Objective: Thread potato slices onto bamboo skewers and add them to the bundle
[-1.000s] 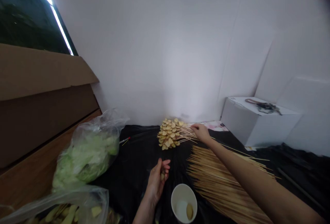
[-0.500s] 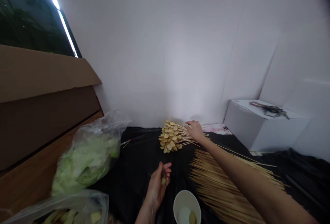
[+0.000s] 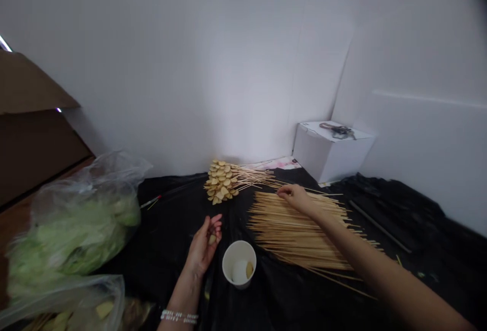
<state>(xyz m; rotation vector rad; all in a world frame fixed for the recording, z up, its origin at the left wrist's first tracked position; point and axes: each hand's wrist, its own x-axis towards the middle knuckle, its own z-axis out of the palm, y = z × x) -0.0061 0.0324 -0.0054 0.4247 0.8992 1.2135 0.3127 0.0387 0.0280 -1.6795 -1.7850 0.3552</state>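
Observation:
My left hand (image 3: 205, 244) hovers palm-up over the black sheet, fingers curled around a small yellow potato slice (image 3: 212, 239). Just right of it stands a white paper cup (image 3: 239, 270) with a slice inside. My right hand (image 3: 296, 197) reaches forward onto the far end of a spread of bare bamboo skewers (image 3: 300, 227), fingers bent down on the sticks; whether it grips one I cannot tell. Beyond lies a pile of finished skewers loaded with potato slices (image 3: 221, 182), against the white wall.
A clear bag of green leaves (image 3: 76, 224) lies at the left, with another bag of potato pieces (image 3: 76, 310) at the bottom left. Behind them stand brown cardboard boxes (image 3: 34, 133). A white box (image 3: 331, 149) sits in the far right corner. Black sheeting (image 3: 399, 239) covers the surface.
My right hand has drawn back from the pile of loaded skewers to the bare skewers. The view has swung right. My left hand still holds the slice.

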